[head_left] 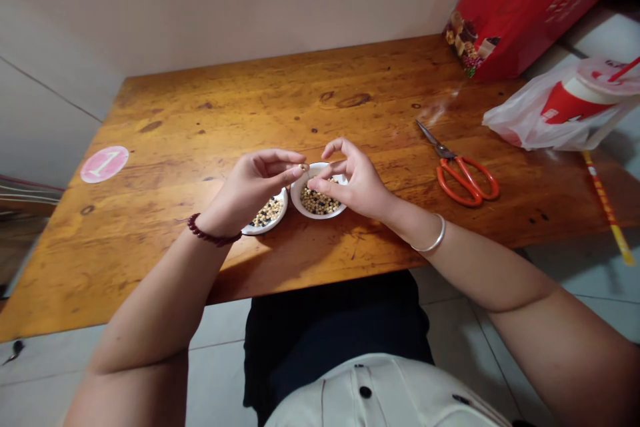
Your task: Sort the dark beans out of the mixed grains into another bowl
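Note:
My left hand point(273, 173) is closed in a pinch over the bowls. Between its thumb and fingertips is a small tan, bean-sized piece point(303, 167), too small to name surely. Facing it, my right hand point(353, 177) has its thumb and a bent finger drawn together, with another finger raised; what they hold, if anything, I cannot make out. Under the right fingers stands a white bowl point(295, 197) of mixed beans point(317, 201), pale and black. A second white bowl point(284, 210) with similar beans point(267, 213) is partly hidden by my left hand.
Orange-handled scissors point(457, 163) lie on the wooden table point(240, 107) to the right. A red cup point(575, 100) in a plastic bag and a red box point(530, 7) stand further right. A round sticker point(104, 164) numbered 1 is at left; a yellow-red stick point(607, 207) is at right.

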Demonstrator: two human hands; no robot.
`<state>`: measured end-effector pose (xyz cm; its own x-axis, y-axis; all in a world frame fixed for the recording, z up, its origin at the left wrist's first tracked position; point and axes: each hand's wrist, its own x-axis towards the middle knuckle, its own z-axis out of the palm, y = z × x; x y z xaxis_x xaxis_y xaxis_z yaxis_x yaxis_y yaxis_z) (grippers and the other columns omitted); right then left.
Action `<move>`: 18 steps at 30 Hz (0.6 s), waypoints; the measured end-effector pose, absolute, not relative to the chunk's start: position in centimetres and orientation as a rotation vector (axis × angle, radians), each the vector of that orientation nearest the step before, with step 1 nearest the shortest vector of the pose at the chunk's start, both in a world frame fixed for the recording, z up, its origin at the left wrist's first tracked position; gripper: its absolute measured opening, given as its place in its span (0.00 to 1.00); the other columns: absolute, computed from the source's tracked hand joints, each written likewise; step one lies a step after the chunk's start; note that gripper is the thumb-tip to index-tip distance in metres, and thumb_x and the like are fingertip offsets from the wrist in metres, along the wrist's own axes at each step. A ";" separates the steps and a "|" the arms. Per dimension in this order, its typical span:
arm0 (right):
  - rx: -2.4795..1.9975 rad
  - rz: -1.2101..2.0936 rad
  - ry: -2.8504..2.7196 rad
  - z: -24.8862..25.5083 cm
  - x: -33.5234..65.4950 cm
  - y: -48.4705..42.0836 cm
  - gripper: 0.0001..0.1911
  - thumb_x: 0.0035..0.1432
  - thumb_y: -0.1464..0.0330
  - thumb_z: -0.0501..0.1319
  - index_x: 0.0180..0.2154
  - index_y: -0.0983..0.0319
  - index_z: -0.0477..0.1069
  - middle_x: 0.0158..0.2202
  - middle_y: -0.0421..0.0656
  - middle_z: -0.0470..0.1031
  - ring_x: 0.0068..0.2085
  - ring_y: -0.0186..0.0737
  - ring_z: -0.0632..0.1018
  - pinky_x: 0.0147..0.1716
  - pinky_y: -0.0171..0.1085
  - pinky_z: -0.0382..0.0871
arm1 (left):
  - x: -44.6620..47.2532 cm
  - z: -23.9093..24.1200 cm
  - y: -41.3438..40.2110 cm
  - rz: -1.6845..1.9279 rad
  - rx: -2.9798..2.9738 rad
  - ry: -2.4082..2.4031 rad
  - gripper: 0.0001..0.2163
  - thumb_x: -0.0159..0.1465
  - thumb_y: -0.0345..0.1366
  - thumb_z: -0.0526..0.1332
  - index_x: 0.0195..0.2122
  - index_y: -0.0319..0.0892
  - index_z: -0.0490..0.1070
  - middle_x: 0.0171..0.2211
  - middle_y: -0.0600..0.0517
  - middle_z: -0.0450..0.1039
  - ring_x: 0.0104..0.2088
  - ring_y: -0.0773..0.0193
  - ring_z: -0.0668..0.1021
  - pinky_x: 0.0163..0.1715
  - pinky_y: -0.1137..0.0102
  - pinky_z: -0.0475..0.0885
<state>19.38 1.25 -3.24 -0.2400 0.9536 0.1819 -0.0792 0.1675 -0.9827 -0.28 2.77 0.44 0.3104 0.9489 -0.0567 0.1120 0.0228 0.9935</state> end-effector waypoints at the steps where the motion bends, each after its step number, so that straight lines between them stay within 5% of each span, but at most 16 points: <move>1: -0.908 1.285 -1.430 -3.3 19.4 1.2 0.23 0.49 0.63 0.70 0.41 0.56 0.60 0.28 0.35 0.78 0.33 0.38 0.82 0.30 0.34 0.75 | -0.2 0.5 2.7 0.888 1.383 1.060 0.13 0.53 0.40 0.74 0.39 0.44 0.80 0.38 0.50 0.82 0.33 0.68 0.81 0.33 0.76 0.76; 8: -0.907 1.318 -1.451 -3.3 19.5 1.4 0.23 0.48 0.62 0.70 0.39 0.56 0.58 0.27 0.35 0.76 0.30 0.37 0.80 0.25 0.32 0.71 | -0.1 0.5 2.6 0.862 1.391 1.067 0.18 0.51 0.42 0.75 0.40 0.40 0.79 0.39 0.46 0.82 0.38 0.61 0.83 0.36 0.72 0.78; 18: -0.905 1.316 -1.439 -3.3 19.4 1.3 0.23 0.46 0.66 0.72 0.35 0.57 0.58 0.26 0.34 0.74 0.31 0.35 0.79 0.29 0.32 0.71 | -0.1 0.7 2.3 0.854 1.366 1.021 0.14 0.54 0.40 0.74 0.40 0.41 0.79 0.37 0.50 0.81 0.38 0.65 0.82 0.41 0.74 0.78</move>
<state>19.45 1.34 -3.26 -0.2728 0.9485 0.1612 -0.0764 0.1456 -0.9864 -0.08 2.30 0.69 0.3522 0.9326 -0.0788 0.0876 0.0509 0.9949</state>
